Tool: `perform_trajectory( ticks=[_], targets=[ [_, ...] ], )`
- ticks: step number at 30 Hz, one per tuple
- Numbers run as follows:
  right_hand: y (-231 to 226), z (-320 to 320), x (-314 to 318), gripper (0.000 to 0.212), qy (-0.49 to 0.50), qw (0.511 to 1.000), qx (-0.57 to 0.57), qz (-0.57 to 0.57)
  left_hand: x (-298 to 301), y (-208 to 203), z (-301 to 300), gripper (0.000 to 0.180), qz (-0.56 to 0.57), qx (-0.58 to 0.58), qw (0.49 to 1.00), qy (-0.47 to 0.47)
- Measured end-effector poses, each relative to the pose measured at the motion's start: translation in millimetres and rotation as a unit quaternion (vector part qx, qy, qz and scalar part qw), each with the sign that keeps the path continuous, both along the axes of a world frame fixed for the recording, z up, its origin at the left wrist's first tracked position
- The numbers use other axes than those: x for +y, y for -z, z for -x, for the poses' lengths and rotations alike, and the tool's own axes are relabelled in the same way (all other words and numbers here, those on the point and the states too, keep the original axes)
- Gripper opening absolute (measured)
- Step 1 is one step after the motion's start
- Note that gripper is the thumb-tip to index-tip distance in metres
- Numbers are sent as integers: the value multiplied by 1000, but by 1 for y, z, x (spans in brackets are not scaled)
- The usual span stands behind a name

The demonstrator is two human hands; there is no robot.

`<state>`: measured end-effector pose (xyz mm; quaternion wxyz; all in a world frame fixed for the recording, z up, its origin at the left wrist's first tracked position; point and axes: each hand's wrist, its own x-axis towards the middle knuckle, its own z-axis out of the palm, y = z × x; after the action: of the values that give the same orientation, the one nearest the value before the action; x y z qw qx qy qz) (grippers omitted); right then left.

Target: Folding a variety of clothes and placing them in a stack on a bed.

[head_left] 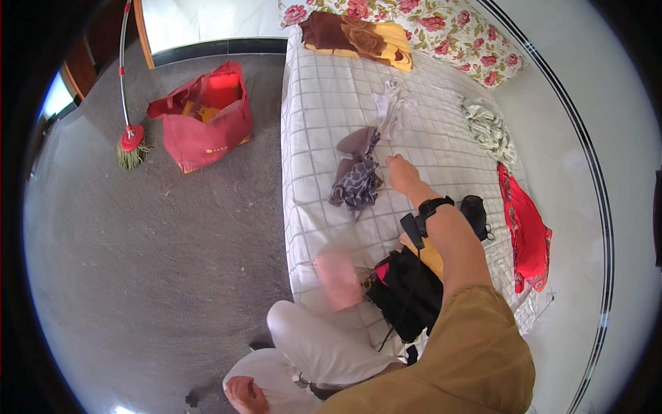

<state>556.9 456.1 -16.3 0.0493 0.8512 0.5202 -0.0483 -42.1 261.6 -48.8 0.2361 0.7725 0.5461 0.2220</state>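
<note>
My right hand point(402, 172) reaches over the bed with its fingers curled closed, and no cloth hangs from it. Just left of it lie a brown bra point(353, 143) and a purple-grey patterned garment point(358, 185). A crumpled white garment point(393, 114) is beyond the fingertips. My left hand point(245, 395) rests on my knee in white trousers, fingers loosely bent, with nothing seen in it. Between my legs and the bed's edge, a pink cloth point(338, 279) is smeared by motion. Black clothing point(407, 293) is piled under my right forearm.
On the bed point(310, 228) are a red garment point(527, 231), a pale green cloth point(489, 127), a black item point(474, 214) and a folded brown-yellow blanket point(358, 38) beside a floral pillow point(448, 31). A red bag point(207, 131) and a mop point(131, 141) stand on the floor.
</note>
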Motion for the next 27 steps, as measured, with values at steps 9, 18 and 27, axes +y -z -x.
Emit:
perform_trajectory(
  ticks=[9,18,27],
  targets=[
    [-147,-81,40,21,4,997,-69,-38,12,5,7,9,95,7,995,-9],
    [66,-105,92,32,191,933,130,-277,28,17,-8,13,30,107,994,-22],
    [143,-138,128,29,282,834,298,-368,-10,1,-65,13,10,184,981,-61]
  ],
)
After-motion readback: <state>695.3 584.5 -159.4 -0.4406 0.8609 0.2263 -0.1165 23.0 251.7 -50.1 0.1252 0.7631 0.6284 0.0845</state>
